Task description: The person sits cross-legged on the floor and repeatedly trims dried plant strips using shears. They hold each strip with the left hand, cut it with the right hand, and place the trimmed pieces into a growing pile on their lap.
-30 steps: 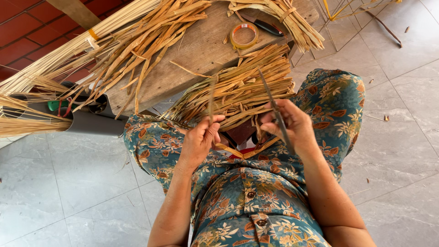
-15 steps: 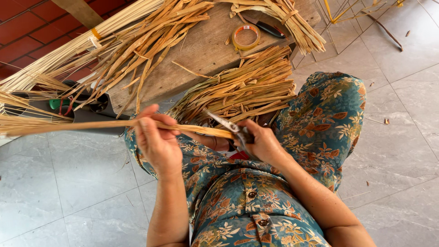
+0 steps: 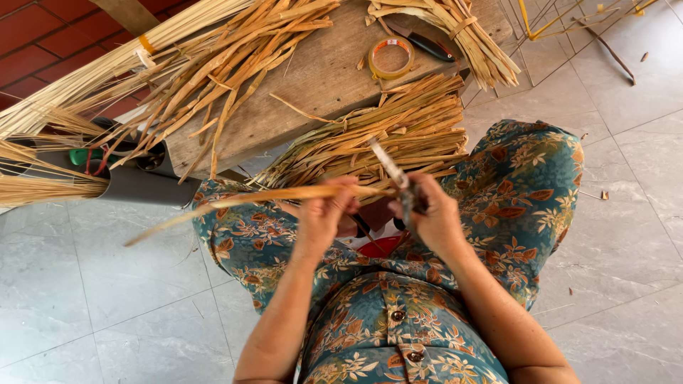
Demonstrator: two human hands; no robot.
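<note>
- Several bundles of dried reed strips lay across the wooden tabletop point(image 3: 334, 67), the longest fanning to its left end, a tied sheaf point(image 3: 455, 32) at its far right corner.
- A flatter pile of strips point(image 3: 384, 139) rested off the tabletop's near edge, over the person's lap.
- One long strip point(image 3: 235, 203) ran leftward below the tabletop's near edge; the left hand point(image 3: 324, 217) had its grip closed around it.
- The right hand point(image 3: 434, 217) had its grip closed on a blade point(image 3: 390, 165), its edge seemingly meeting the strip.
- Judging by this, the step was trimming or splitting that strip; the next move would call for a steady pull and a firm hold.
- A tape roll point(image 3: 391, 57) sat on the tabletop near the sheaf.
</note>
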